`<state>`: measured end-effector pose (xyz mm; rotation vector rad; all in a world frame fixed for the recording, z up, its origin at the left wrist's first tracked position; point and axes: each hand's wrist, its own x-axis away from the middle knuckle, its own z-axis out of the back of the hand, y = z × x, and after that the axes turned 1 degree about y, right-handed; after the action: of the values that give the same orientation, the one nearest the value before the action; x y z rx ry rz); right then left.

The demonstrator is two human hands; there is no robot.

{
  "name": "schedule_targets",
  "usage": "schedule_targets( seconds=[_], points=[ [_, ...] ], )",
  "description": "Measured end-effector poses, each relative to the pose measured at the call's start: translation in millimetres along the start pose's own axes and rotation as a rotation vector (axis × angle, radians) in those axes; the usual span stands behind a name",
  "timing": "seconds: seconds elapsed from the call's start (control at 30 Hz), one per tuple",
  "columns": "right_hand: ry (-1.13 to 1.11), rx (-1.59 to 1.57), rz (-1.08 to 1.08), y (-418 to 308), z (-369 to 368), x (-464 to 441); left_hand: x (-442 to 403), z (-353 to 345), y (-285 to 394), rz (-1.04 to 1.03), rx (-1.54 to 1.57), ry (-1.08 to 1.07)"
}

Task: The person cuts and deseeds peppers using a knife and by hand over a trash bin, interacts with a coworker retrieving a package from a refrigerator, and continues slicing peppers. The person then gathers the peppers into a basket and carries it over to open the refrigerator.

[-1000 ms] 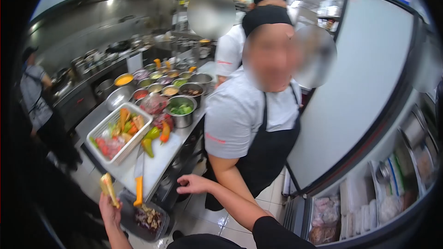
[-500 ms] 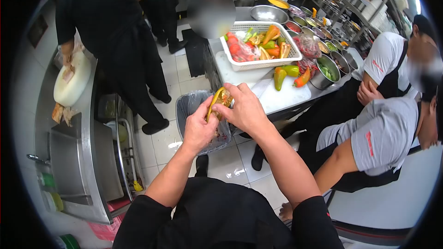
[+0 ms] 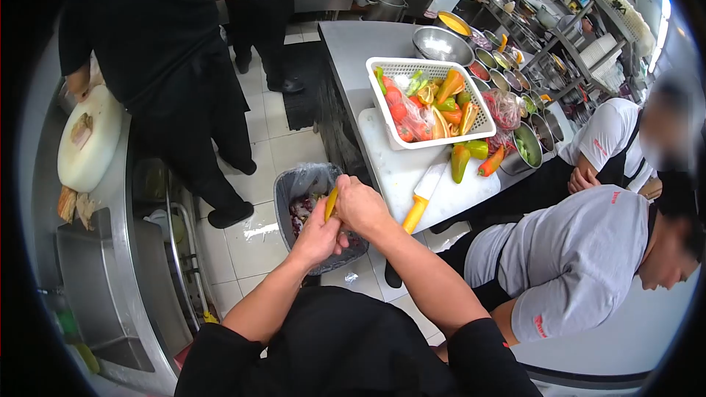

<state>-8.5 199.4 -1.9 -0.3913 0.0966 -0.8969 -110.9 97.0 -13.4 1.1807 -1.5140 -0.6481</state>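
Note:
My left hand (image 3: 318, 238) is closed round a yellow pepper piece (image 3: 332, 204), held over a lined waste bin (image 3: 284, 206) with scraps inside. Pressed against the same piece, my right hand (image 3: 359, 207) has its fingers bent and largely hides it. A knife with a yellow handle (image 3: 416, 213) lies on the white cutting board (image 3: 467, 198) to the right. Beside the knife are green peppers (image 3: 460, 162) and an orange pepper (image 3: 490, 162). Behind them, a white basket (image 3: 430, 141) holds peppers and bagged tomatoes.
Metal bowls (image 3: 443, 45) and containers of cut food line the steel table (image 3: 346, 35). A sink (image 3: 99, 279) is at the left. One person in black (image 3: 158, 37) stands by a round white board (image 3: 92, 140); people in grey shirts (image 3: 566, 257) stand at the right.
My view turned from the people at the right down to the bin. My right hand came to the pepper piece in my left. Both hands are now lower, and the co-worker at the right bends forward.

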Motion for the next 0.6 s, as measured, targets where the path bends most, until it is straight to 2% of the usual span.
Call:
schedule_targets(
  seconds=[0.03, 0.13, 0.17, 0.2, 0.27, 0.37, 0.47, 0.6],
  points=[
    [-0.049, 0.034, 0.022, 0.5, -3.2, -2.9, 0.1, 4.7, 1.5, 0.02, 0.041, -0.015],
    [-0.093, -0.421, -0.129, 11.0, 3.9, -14.2, -5.6, 26.8, 3.2, 0.079, 0.179, -0.07],
    [-0.137, -0.856, -0.296, 24.6, -5.6, -19.6, -6.9, 35.3, 5.9, 0.097, 0.234, -0.089],
    [-0.094, -1.117, -0.381, 19.1, 6.0, -16.2, -7.9, 41.0, 9.1, 0.112, 0.29, -0.106],
    [0.003, -1.131, -0.402, 27.3, 1.3, -17.8, -11.2, 46.3, 15.5, 0.12, 0.263, -0.084],
    [0.01, -0.622, -0.17, 14.5, 12.5, -9.4, -17.3, 50.0, 18.2, 0.139, 0.276, -0.086],
    [0.09, -0.402, 0.441, 10.1, 14.1, -3.1, -17.5, 46.6, 20.6, 0.154, 0.254, -0.088],
    [0.08, -0.298, 0.564, 14.0, 14.2, -7.6, -16.7, 40.3, 25.1, 0.143, 0.176, -0.101]
  ],
)
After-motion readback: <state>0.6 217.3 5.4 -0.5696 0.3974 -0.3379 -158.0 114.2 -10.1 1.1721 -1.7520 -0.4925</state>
